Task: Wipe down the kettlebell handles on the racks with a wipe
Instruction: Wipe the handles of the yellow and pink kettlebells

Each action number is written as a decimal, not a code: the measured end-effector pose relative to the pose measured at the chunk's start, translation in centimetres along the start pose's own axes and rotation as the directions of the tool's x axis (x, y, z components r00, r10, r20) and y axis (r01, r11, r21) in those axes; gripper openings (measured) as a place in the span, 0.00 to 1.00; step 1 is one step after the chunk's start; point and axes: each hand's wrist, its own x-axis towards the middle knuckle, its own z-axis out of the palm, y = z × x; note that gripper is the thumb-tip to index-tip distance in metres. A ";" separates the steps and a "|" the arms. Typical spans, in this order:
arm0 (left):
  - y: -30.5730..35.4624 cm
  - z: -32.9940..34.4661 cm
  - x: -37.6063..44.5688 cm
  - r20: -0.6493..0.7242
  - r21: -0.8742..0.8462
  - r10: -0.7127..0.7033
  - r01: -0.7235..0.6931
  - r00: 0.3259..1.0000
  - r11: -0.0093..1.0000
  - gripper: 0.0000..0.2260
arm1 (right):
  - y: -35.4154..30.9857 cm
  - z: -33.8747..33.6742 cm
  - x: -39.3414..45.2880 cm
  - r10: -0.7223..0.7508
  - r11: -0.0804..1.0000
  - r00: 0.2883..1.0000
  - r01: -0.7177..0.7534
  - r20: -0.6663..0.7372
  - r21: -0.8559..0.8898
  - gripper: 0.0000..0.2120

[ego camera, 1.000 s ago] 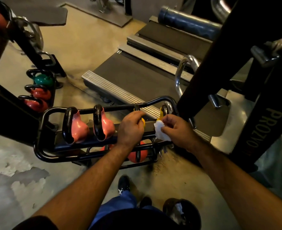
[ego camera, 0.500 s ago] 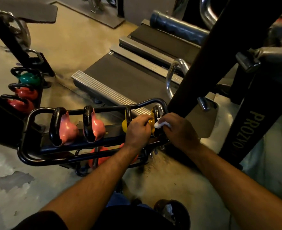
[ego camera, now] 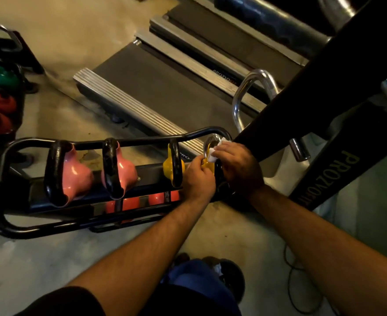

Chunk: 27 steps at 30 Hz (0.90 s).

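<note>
Right hand (ego camera: 238,165) pinches wipe (ego camera: 215,151) on handle (ego camera: 208,144); left hand (ego camera: 198,176) apparently grips yellow kettlebell (ego camera: 207,166).

One head-worn, wide-angle view looks steeply down and forward from above the person's outstretched forearms. The black kettlebell rack (ego camera: 110,142) crosses the middle of the picture close below; a treadmill deck (ego camera: 165,92) lies beyond it, and the person's shoes appear at the bottom edge.

Behind the rack I see a treadmill (ego camera: 156,87) on the floor, and a black post (ego camera: 320,176) marked PROZVO stands at my right.
</note>
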 end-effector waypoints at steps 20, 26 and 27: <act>-1.6 2.8 3.6 0.331 -0.538 -0.273 0.418 0.903 0.732 0.15 | 1.4 2.8 -1.8 -0.010 1.000 0.980 0.014 0.200 -0.016 0.21; -3.5 3.2 3.9 0.313 -0.356 -0.105 0.219 0.944 0.909 0.12 | 2.0 1.5 -1.6 -0.056 0.995 0.962 0.076 0.269 -0.065 0.23; -3.3 3.3 4.0 0.314 -0.416 -0.160 0.287 0.936 0.863 0.12 | 1.8 1.8 -1.2 -0.012 0.994 0.963 0.040 0.271 -0.100 0.23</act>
